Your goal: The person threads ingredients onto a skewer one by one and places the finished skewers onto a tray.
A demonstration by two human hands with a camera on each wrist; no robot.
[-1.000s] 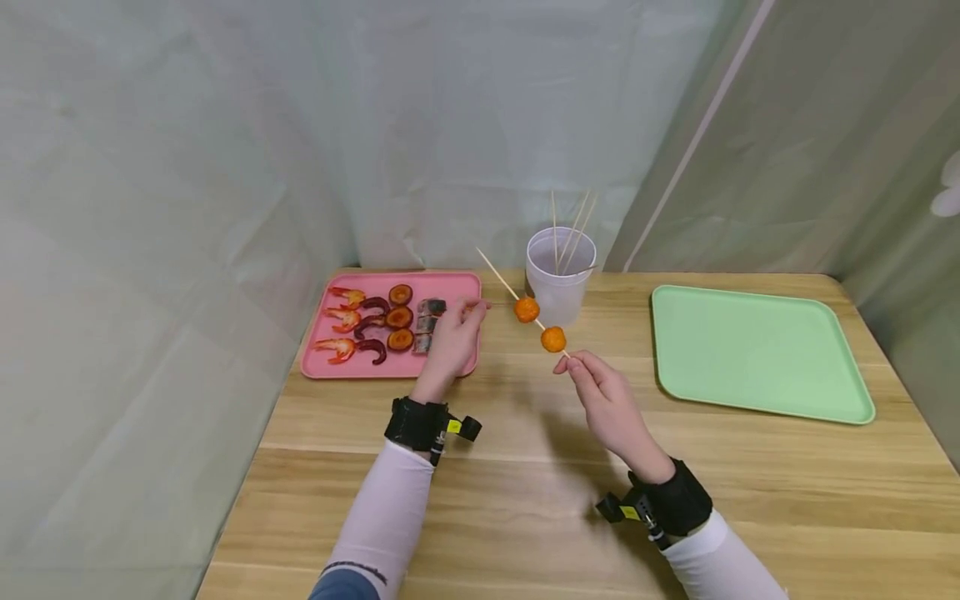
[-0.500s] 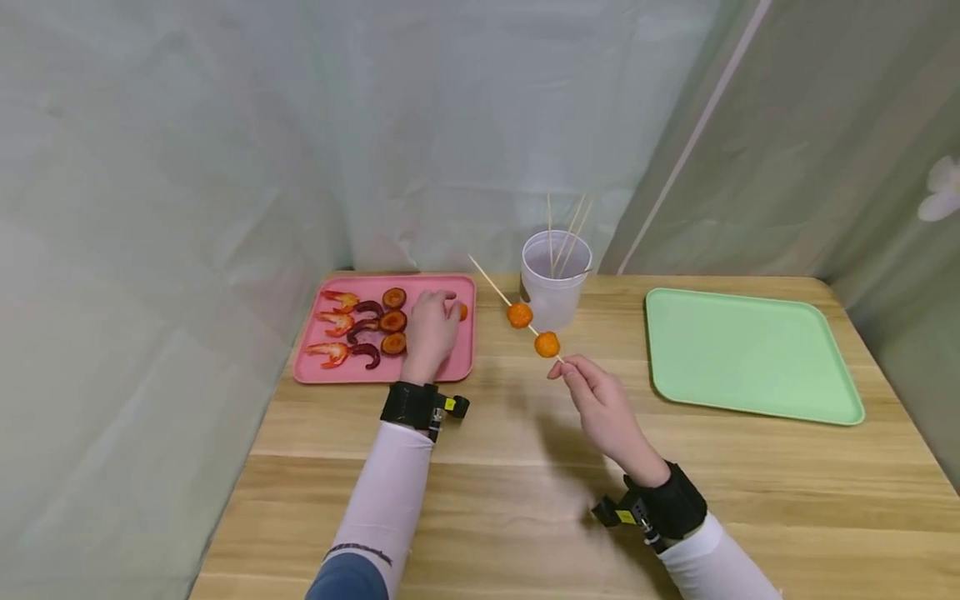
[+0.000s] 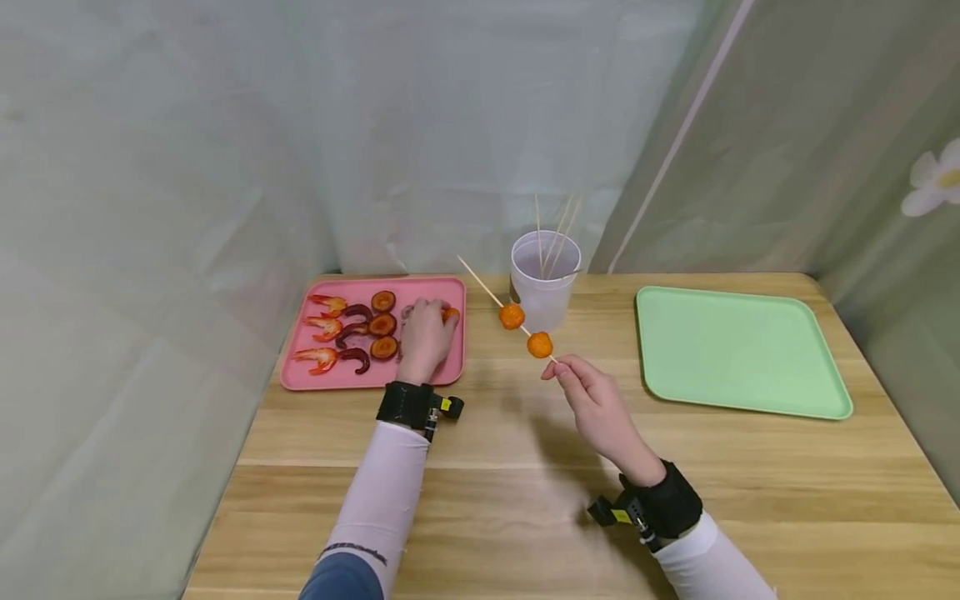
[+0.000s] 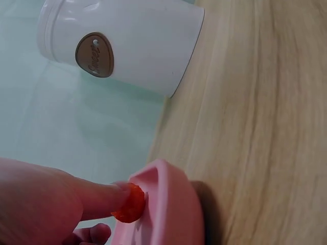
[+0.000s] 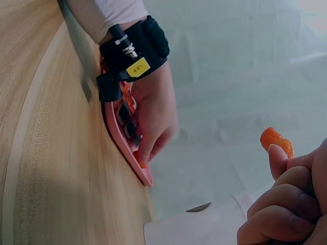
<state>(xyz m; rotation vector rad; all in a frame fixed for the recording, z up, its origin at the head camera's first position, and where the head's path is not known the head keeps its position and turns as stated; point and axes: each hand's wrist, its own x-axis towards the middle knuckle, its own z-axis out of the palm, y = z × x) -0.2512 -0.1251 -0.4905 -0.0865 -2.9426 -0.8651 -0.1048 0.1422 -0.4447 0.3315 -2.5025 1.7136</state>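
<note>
On the pink tray, my left hand reaches down at the right side, thumb and fingertips pinching an orange ball. Thin grey-skinned fish pieces lie beneath that hand, mostly hidden from the head view. My right hand pinches the lower end of a wooden skewer, held tilted above the table with its point up and to the left. Two orange balls are threaded on it, an upper ball and a lower ball close to the fingertips.
Left on the pink tray are mushroom caps, dark curled tentacles and shrimp. A white cup with several skewers stands at the back. A green tray lies at the right. Curtains hang behind.
My left hand has moved left and in over the pink tray, coming onto the orange ball there. The right hand keeps the skewer nearly still. The whole view has shifted slightly.
</note>
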